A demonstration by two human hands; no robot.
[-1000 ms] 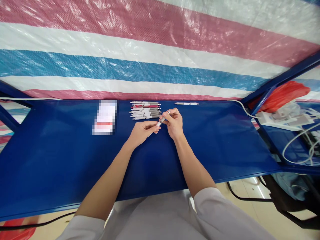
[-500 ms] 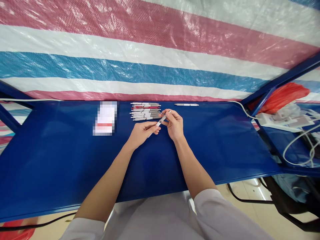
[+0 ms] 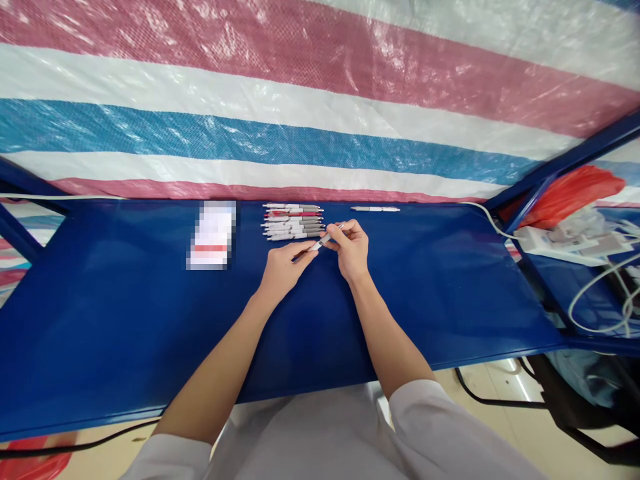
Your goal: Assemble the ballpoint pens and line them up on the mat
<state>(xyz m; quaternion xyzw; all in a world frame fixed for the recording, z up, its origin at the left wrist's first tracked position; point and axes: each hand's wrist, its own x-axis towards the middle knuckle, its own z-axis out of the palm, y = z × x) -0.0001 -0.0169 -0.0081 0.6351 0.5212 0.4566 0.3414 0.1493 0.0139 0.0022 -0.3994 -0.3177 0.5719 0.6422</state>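
Note:
Between my two hands is a white and grey pen (image 3: 323, 241), tilted with its tip up to the right. The fingertips of my left hand (image 3: 286, 268) are closed on its lower left part. My right hand (image 3: 353, 249) pinches the grey grip end between thumb and fingers. Just behind the hands lies a row of several pens (image 3: 293, 227), mostly white with grey grips and one of them red. A single white pen (image 3: 376, 209) rests apart at the back, to the right of the row.
A blurred-out white sheet or card (image 3: 214, 233) with a red band lies on the blue table (image 3: 440, 287) at left. Striped plastic sheeting (image 3: 300, 93) hangs behind. At right are a white power strip (image 3: 555, 243), cables and a red plastic bag (image 3: 583, 193).
The pen between my hands has tilted flatter, and my left fingers have closed further over its lower end. The row of pens and the single pen stay in place on the table.

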